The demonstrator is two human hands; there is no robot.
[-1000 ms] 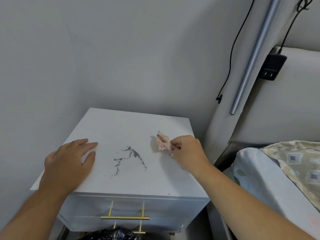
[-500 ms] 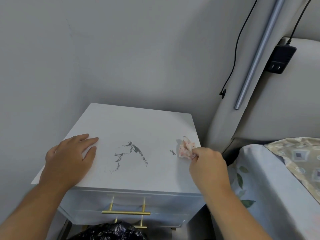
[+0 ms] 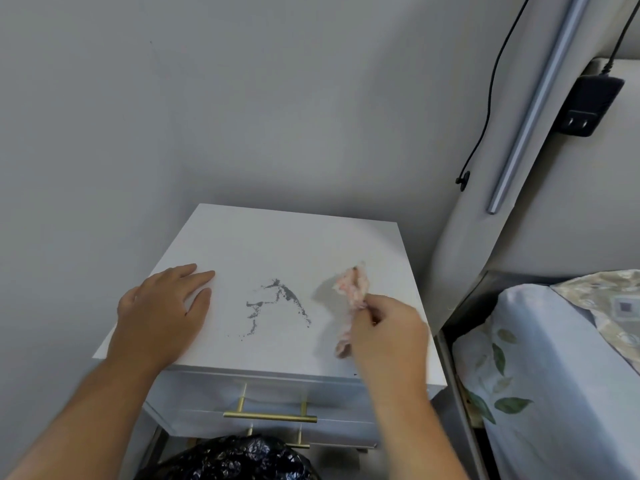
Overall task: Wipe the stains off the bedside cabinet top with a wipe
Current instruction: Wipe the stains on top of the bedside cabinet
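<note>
The white bedside cabinet top [image 3: 287, 237] carries a dark grey streaky stain [image 3: 277, 303] near its middle. My right hand [image 3: 388, 334] pinches a crumpled pinkish-white wipe [image 3: 351, 292] and holds it over the right part of the top, just right of the stain. The wipe's upper end sticks up past my fingers and a strip hangs down beside my palm. My left hand [image 3: 162, 313] lies flat, fingers spread, on the left part of the top, left of the stain.
The cabinet stands in a corner against a grey wall. A gold drawer handle [image 3: 270, 415] is on its front, a black plastic bag [image 3: 228, 459] below. A padded headboard [image 3: 540, 202], a black adapter [image 3: 588, 105] with cable, and bedding [image 3: 554, 375] are to the right.
My right hand went with the wipe from mid-top to the right edge, then came back left toward the stain. A small mark seen near the right edge no longer shows. The left hand stayed put.
</note>
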